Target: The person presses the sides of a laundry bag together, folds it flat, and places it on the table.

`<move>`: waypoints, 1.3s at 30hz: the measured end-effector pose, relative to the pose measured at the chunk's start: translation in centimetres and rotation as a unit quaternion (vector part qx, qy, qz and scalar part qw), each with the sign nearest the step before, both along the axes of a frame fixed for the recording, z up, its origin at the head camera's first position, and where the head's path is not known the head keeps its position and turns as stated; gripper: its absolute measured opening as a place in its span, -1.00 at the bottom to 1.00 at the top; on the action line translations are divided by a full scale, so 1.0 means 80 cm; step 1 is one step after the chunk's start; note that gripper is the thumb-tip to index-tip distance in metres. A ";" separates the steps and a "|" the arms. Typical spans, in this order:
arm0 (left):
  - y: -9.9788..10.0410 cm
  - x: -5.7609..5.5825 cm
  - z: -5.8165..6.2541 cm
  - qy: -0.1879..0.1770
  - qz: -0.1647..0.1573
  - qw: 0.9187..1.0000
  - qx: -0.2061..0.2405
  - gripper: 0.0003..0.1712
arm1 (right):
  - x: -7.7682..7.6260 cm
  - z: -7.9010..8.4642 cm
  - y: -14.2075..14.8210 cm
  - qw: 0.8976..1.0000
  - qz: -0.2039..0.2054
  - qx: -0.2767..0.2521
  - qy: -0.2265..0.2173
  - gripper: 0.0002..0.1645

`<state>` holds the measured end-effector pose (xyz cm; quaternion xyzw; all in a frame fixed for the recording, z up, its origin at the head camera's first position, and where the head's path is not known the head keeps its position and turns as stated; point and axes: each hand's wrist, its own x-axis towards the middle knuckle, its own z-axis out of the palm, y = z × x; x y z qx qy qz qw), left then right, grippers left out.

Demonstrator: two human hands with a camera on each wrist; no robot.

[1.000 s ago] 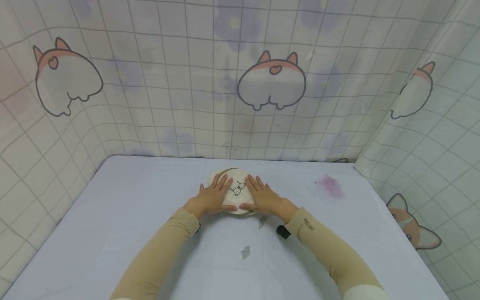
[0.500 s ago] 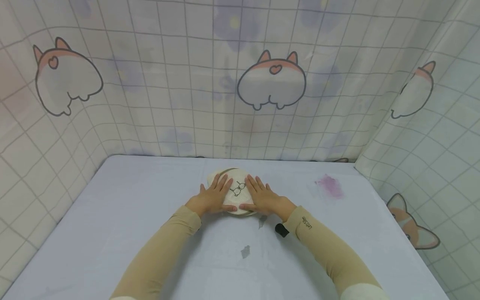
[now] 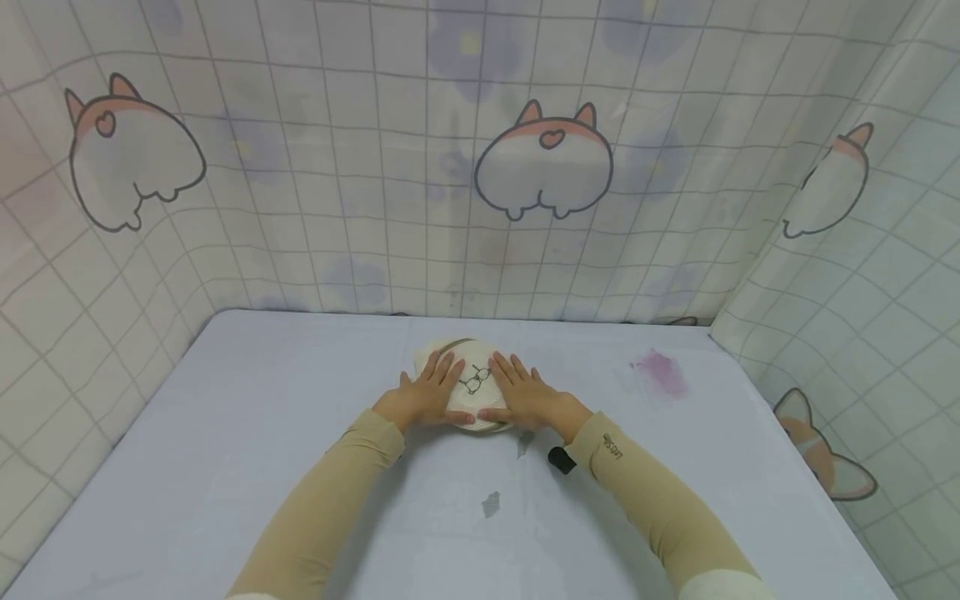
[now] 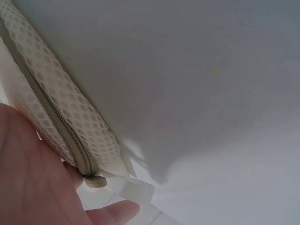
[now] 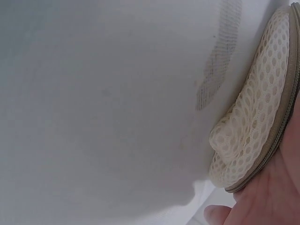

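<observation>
Left hand [image 3: 425, 400] and right hand [image 3: 532, 402], both spread flat, rest on opposite sides of the mesh bag [image 3: 477, 395] on the table [image 3: 247, 417].

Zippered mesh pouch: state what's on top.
On the zippered mesh pouch rest the left hand and right hand; a dark line drawing shows between them. Beneath them, its surface is hidden.

Your place is a small booth-like corner: a pale table [image 3: 202, 467] with checked curtains [image 3: 408, 225] along its far, left and right sides, printed with cartoon dogs [image 3: 543, 171] and purple flowers [image 3: 453, 50]. These curtains hide the room beyond, so whether you are in a home or a studio cannot be told.
</observation>
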<state>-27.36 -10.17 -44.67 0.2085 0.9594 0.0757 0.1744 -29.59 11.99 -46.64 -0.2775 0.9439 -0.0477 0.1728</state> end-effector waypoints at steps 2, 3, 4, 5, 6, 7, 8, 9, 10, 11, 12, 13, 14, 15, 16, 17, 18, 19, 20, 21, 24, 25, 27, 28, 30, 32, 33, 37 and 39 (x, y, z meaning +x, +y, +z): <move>0.000 -0.001 -0.001 -0.004 0.002 1.000 0.000 0.18 | 0.000 -0.001 0.000 1.000 -0.002 -0.004 -0.001 0.19; 0.000 -0.002 -0.002 -0.005 0.003 1.000 0.002 0.18 | 0.000 -0.001 -0.001 1.000 -0.002 -0.006 -0.001 0.19; 0.001 -0.003 -0.003 -0.009 0.003 1.000 -0.003 0.19 | 0.001 -0.001 -0.001 1.000 -0.001 -0.010 -0.001 0.19; 0.001 -0.004 -0.005 -0.013 0.004 1.000 -0.007 0.19 | 0.002 0.000 -0.001 1.000 0.000 -0.010 -0.002 0.19; 0.001 -0.006 -0.008 -0.019 0.007 1.000 -0.010 0.20 | 0.003 0.001 -0.001 1.000 0.002 -0.014 -0.003 0.18; 0.002 -0.007 -0.010 -0.024 0.010 1.000 -0.010 0.22 | 0.004 0.003 -0.001 1.000 0.004 -0.016 -0.004 0.18; 0.001 -0.009 -0.013 -0.027 0.013 0.999 -0.012 0.23 | 0.004 0.004 -0.001 1.000 0.005 -0.017 -0.004 0.18; 0.001 -0.011 -0.016 -0.030 0.016 0.999 -0.013 0.24 | 0.005 0.006 -0.002 1.000 0.007 -0.018 -0.004 0.18; 0.001 -0.013 -0.020 -0.034 0.018 0.999 -0.015 0.25 | 0.007 0.007 -0.002 1.000 0.009 -0.020 -0.005 0.18; 0.001 -0.014 -0.023 -0.033 0.021 0.999 -0.011 0.25 | 0.008 0.008 -0.002 1.000 0.009 -0.018 -0.004 0.18; 0.000 -0.014 -0.025 -0.032 0.022 0.999 -0.009 0.26 | 0.009 0.009 -0.003 1.000 0.009 -0.017 -0.005 0.18; 0.000 -0.014 -0.025 -0.031 0.022 0.999 -0.007 0.26 | 0.009 0.010 -0.003 1.000 0.009 -0.013 -0.005 0.18; 0.000 -0.014 -0.026 -0.030 0.022 0.999 -0.006 0.26 | 0.009 0.010 -0.003 1.000 0.009 -0.009 -0.005 0.18; -0.001 -0.013 -0.025 -0.028 0.020 0.999 -0.007 0.26 | 0.010 0.010 -0.004 1.000 0.010 -0.009 -0.004 0.19; -0.001 -0.011 -0.023 -0.028 0.020 0.999 -0.009 0.26 | 0.010 0.011 -0.004 1.000 0.010 -0.009 -0.004 0.19; -0.001 -0.009 -0.019 -0.027 0.019 0.999 -0.008 0.26 | 0.010 0.011 -0.004 1.000 0.011 -0.010 -0.003 0.18; -0.001 -0.007 -0.016 -0.028 0.018 0.999 -0.008 0.25 | 0.010 0.012 -0.004 1.000 0.010 -0.012 -0.004 0.18; 0.000 -0.005 -0.011 -0.027 0.017 0.999 -0.009 0.24 | 0.009 0.011 -0.004 1.000 0.011 -0.012 -0.002 0.19; 0.000 -0.002 -0.006 -0.028 0.017 0.999 -0.007 0.23 | 0.009 0.012 -0.004 1.000 0.011 -0.014 -0.001 0.19; 0.001 0.000 -0.001 -0.028 0.017 0.999 -0.006 0.22 | 0.009 0.011 -0.003 1.000 0.010 -0.017 -0.001 0.19; 0.002 0.005 0.005 -0.025 0.012 1.000 -0.008 0.20 | 0.010 0.012 -0.001 1.000 0.010 -0.021 0.000 0.20; 0.002 0.005 0.005 -0.021 0.010 1.000 -0.009 0.20 | 0.010 0.012 0.000 1.000 0.010 -0.023 0.002 0.20; 0.003 0.005 0.005 -0.015 0.008 1.000 -0.011 0.21 | 0.012 0.014 0.000 1.000 0.011 -0.029 0.006 0.19; 0.003 0.005 0.004 -0.011 0.006 1.000 -0.014 0.21 | 0.012 0.015 0.000 0.999 0.012 -0.029 0.009 0.19; 0.002 0.005 0.004 -0.004 0.005 1.000 -0.017 0.21 | 0.013 0.016 0.000 0.999 0.015 -0.028 0.019 0.20; 0.003 0.009 0.012 -0.002 0.004 1.000 -0.016 0.20 | 0.015 0.019 -0.001 0.999 0.017 -0.028 0.025 0.20; 0.002 0.010 0.014 0.000 0.003 1.000 -0.015 0.20 | 0.015 0.021 -0.001 0.999 0.018 -0.028 0.025 0.20; 0.001 0.011 0.014 -0.001 0.004 1.000 -0.014 0.20 | 0.018 0.025 0.000 0.999 0.020 -0.039 0.025 0.20; 0.001 0.011 0.012 0.000 0.007 1.000 -0.020 0.21 | 0.020 0.025 0.000 0.998 0.027 -0.050 0.025 0.19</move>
